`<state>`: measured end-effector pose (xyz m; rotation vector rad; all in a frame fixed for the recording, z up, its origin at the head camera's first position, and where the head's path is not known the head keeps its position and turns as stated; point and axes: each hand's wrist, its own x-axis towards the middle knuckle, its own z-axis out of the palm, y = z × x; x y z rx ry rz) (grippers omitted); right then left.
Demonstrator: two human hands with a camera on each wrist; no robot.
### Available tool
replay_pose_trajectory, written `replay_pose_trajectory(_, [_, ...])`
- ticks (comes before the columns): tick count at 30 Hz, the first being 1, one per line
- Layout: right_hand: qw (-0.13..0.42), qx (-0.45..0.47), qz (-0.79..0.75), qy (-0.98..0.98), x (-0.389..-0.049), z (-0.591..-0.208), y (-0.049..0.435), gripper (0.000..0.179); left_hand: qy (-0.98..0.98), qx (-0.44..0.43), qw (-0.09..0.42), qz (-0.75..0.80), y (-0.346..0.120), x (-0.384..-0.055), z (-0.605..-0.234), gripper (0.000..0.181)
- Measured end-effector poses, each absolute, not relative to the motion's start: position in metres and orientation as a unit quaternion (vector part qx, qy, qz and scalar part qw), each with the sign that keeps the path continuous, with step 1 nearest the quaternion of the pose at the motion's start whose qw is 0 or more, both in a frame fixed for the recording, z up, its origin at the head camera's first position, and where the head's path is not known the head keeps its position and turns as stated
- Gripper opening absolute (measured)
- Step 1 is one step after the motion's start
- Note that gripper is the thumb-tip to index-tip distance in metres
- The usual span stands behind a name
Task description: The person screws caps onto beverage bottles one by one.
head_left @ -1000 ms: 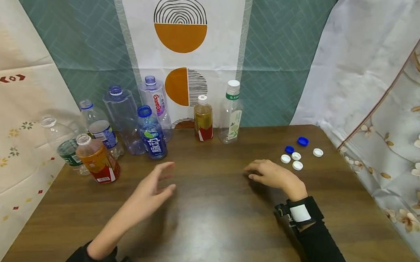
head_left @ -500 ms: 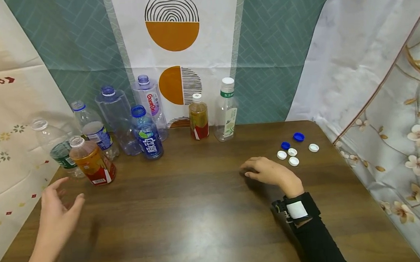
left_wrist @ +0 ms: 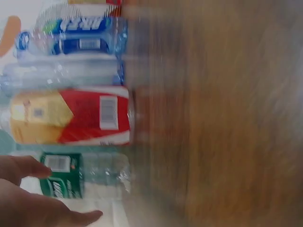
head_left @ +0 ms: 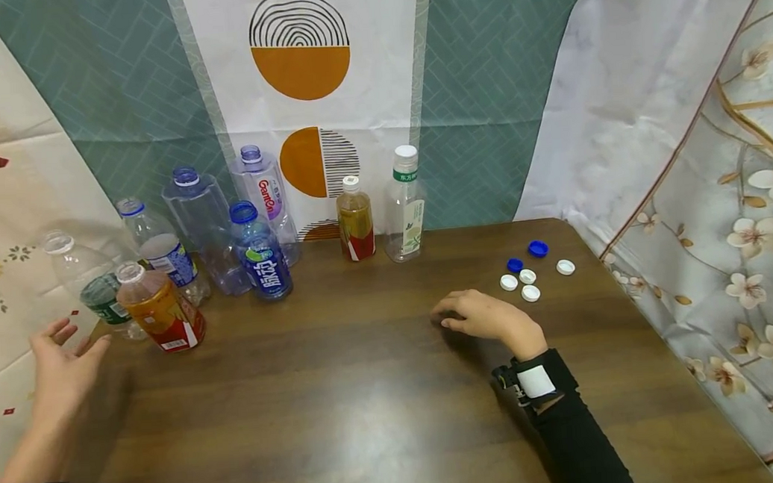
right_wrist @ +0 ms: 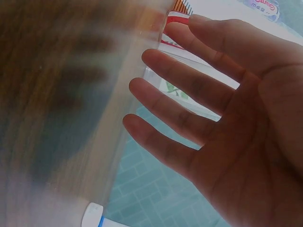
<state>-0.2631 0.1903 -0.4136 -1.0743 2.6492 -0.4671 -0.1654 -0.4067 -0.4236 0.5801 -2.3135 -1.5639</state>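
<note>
My left hand [head_left: 64, 369] is held with its fingers and thumb spread, at the table's left edge. Just beyond it stands a clear capless bottle with a green label [head_left: 102, 297]. In the left wrist view the thumb and fingers lie in front of that bottle [left_wrist: 102, 175]; contact cannot be made out. Beside it stands an orange-and-red labelled bottle [head_left: 163, 313], also capless. On the right, my right hand [head_left: 486, 320] hovers low over the table, palm down, holding nothing. Its relaxed, separated fingers [right_wrist: 180, 85] show in the right wrist view.
Capless bottles stand behind on the left: one blue-labelled [head_left: 168, 257], a tall clear one [head_left: 204, 232], a blue one [head_left: 261, 258] and a pink-lettered one [head_left: 265, 194]. Two white-capped bottles, small [head_left: 356, 225] and clear [head_left: 404, 210], stand mid-back. White [head_left: 530, 293] and blue caps [head_left: 538, 249] lie right.
My left hand has swung left from the table's middle to the green-labelled bottle's side. The right hand stays about where it was. The head view has turned slightly.
</note>
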Motion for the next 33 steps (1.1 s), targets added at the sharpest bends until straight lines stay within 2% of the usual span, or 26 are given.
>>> replay_pose_trajectory(8, [0.125, -0.377, -0.16, 0.904, -0.261, -0.412, 0.191, 0.031, -0.737, 0.127, 0.12, -0.653, -0.425, -0.192, -0.426, 0.092])
replay_pose_trajectory(16, [0.135, -0.363, -0.152, 0.909, -0.263, -0.418, 0.188, 0.031, -0.837, 0.118, 0.105, -0.524, -0.43, -0.211, -0.431, 0.089])
replay_pose_trajectory(20, [0.134, -0.37, -0.152, 0.907, -0.263, -0.419, 0.186, 0.03, -0.858, 0.118, 0.118, -0.486, -0.432, -0.217, -0.432, 0.088])
replay_pose_trajectory(22, [0.132, -0.372, -0.151, 0.906, -0.263, -0.419, 0.186, 0.03, -0.865, 0.111, 0.131, -0.472, -0.433, -0.221, -0.432, 0.081])
replay_pose_trajectory(28, [0.127, -0.373, -0.147, 0.907, -0.265, -0.42, 0.186, 0.029, -0.862, 0.055, 0.177, -0.472, -0.437, -0.231, -0.431, 0.043])
replay_pose_trajectory(33, [0.127, -0.369, -0.15, 0.909, -0.265, -0.42, 0.189, 0.029, -0.857, 0.034, 0.19, -0.478, -0.436, -0.233, -0.431, 0.047])
